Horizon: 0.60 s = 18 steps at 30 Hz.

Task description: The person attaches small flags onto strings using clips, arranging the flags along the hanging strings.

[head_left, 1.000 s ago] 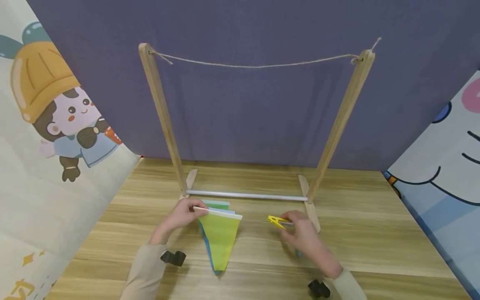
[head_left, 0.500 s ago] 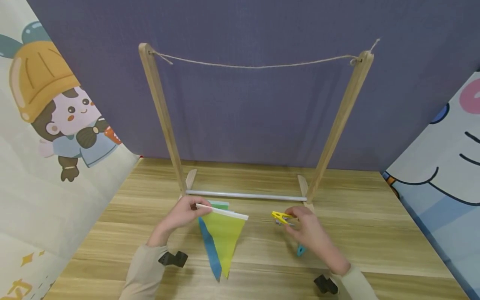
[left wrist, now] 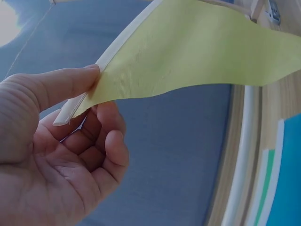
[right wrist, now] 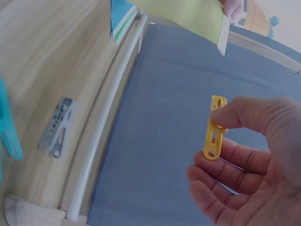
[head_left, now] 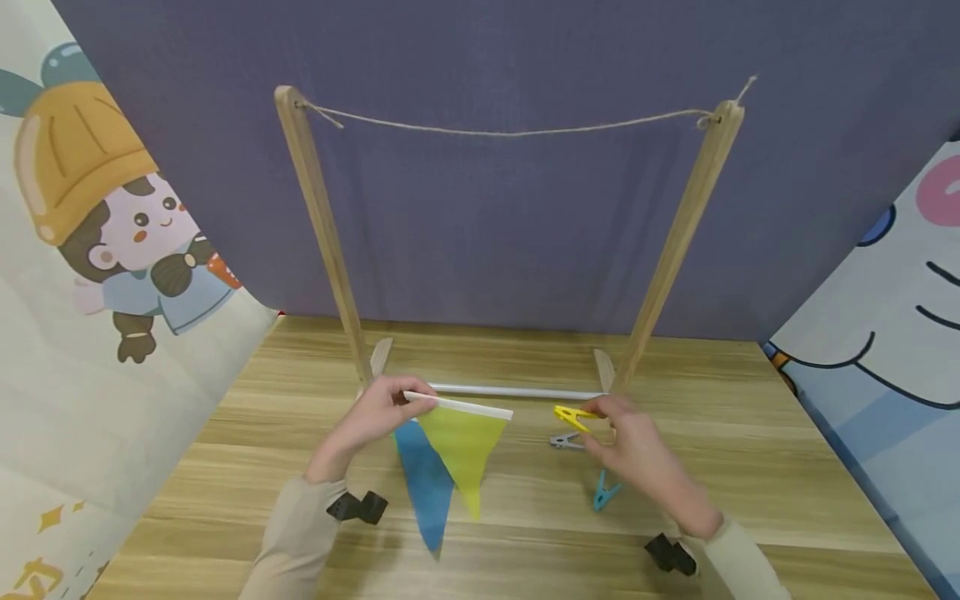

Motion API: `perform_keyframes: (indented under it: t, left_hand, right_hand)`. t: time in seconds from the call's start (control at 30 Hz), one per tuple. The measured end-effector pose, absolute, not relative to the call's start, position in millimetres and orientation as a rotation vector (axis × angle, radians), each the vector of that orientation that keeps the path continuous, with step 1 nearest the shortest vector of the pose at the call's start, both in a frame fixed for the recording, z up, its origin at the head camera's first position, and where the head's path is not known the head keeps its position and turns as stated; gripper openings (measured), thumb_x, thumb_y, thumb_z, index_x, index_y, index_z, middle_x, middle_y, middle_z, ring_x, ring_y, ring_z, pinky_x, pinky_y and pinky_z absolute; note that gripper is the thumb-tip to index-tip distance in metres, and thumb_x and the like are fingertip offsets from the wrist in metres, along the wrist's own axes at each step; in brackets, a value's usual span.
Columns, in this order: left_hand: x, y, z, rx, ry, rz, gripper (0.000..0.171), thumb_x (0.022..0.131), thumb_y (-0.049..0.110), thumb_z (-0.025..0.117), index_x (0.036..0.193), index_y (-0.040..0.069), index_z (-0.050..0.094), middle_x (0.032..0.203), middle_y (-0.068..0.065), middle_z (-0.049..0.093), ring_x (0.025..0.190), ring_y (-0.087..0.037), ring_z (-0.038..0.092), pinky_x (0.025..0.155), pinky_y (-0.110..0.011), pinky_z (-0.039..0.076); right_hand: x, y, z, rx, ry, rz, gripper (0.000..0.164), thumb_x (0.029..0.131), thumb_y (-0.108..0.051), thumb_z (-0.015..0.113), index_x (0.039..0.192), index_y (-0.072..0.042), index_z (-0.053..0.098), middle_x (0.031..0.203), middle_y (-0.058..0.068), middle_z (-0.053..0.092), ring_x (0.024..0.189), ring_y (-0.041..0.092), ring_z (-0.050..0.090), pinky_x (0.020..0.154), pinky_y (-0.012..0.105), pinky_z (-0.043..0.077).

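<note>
My left hand pinches the white top edge of a yellow triangular pennant near its left corner, and the pennant hangs above the table. Thumb and fingers grip that edge band in the left wrist view too. A blue pennant lies on the table behind it, with a green pennant mostly hidden beneath. Between thumb and fingers, my right hand holds a yellow clothespin above the table. Below that hand lie a grey clothespin and a teal clothespin.
A wooden frame stands behind the hands, with a left post, a right post and a white bottom rod. A sagging string joins the post tops. Behind the wooden table rises a dark blue panel.
The left hand has lifted the yellow pennant up and right, off the blue one. The right hand has risen slightly rightward with the yellow clothespin, uncovering the grey and teal clothespins.
</note>
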State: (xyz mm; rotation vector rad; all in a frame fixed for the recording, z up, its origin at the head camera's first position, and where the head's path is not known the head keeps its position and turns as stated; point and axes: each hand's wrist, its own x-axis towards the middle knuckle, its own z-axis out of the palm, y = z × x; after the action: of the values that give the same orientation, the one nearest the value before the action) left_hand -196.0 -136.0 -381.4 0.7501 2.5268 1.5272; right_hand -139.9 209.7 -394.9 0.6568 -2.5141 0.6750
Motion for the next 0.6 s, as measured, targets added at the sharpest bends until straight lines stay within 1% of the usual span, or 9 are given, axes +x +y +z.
perform_keyframes:
  t: [0.17, 0.4, 0.53, 0.6]
  left_hand:
    - [-199, -127, -375, 0.765, 2.505, 1.563, 0.01, 0.089, 0.012, 0.065, 0.092, 0.004, 0.071, 0.086, -0.006, 0.066, 0.055, -0.009, 0.043, 0.052, -0.022, 0.037]
    - [-202, -115, -366, 0.769, 2.504, 1.59, 0.011, 0.087, 0.009, 0.067, 0.093, 0.0, 0.07, 0.082, -0.007, 0.066, 0.054, -0.008, 0.043, 0.05, -0.021, 0.035]
    - [-204, -108, -362, 0.74, 2.522, 1.591, 0.01, 0.087, 0.006, 0.066, 0.092, -0.002, 0.07, 0.078, -0.007, 0.065, 0.05, -0.007, 0.037, 0.048, -0.02, 0.032]
    - [-204, -105, -359, 0.726, 2.526, 1.596, 0.01, 0.087, 0.004, 0.065, 0.091, -0.005, 0.069, 0.077, -0.007, 0.064, 0.05, -0.007, 0.036, 0.049, -0.02, 0.032]
  right_hand:
    - [-142, 215, -385, 0.673, -2.499, 0.655, 0.034, 0.063, 0.004, 0.08, 0.092, -0.002, 0.064, 0.086, 0.006, 0.063, 0.078, 0.02, 0.06, 0.063, 0.035, 0.051]
    - [-144, 220, -372, 0.676, -2.526, 0.665, 0.031, 0.067, 0.003, 0.078, 0.094, 0.001, 0.064, 0.089, 0.011, 0.064, 0.081, 0.026, 0.062, 0.067, 0.039, 0.054]
    - [-145, 224, -365, 0.679, -2.534, 0.642, 0.03, 0.067, 0.003, 0.078, 0.093, 0.001, 0.064, 0.088, 0.01, 0.064, 0.079, 0.025, 0.062, 0.065, 0.038, 0.054]
    - [-145, 225, -361, 0.686, -2.525, 0.63, 0.031, 0.066, 0.005, 0.078, 0.093, 0.001, 0.064, 0.088, 0.01, 0.064, 0.078, 0.025, 0.062, 0.065, 0.037, 0.054]
